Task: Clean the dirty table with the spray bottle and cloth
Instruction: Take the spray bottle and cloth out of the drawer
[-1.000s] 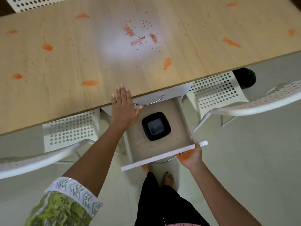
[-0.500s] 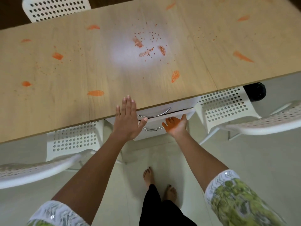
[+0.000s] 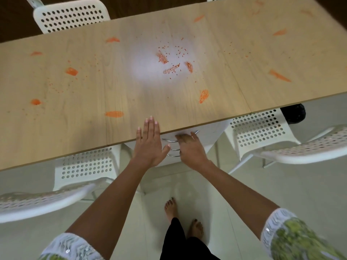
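The light wooden table [image 3: 90, 128] carries orange smears [image 3: 114, 114] and a patch of orange crumbs [image 3: 171, 68] near its middle. My left hand [image 3: 149, 143] lies flat, fingers straight, on the table's near edge. My right hand [image 3: 191, 149], back up and blurred, reaches with stretched fingers to the top metal handle [image 3: 169, 140] of the white drawer unit [image 3: 212, 136] under the table. All the drawers are closed. No spray bottle or cloth is in view.
White perforated chairs stand tucked under the near edge at the left [image 3: 84, 166] and the right [image 3: 257, 128], and another chair [image 3: 71, 15] stands on the far side. A black object [image 3: 293, 114] sits on the floor at the right. My bare feet [image 3: 170, 209] stand on pale tiles.
The open drawer holding a black bowl was pushed closed by my right hand. That hand then turned palm down and rose to the top handle. My left hand stayed on the table edge.
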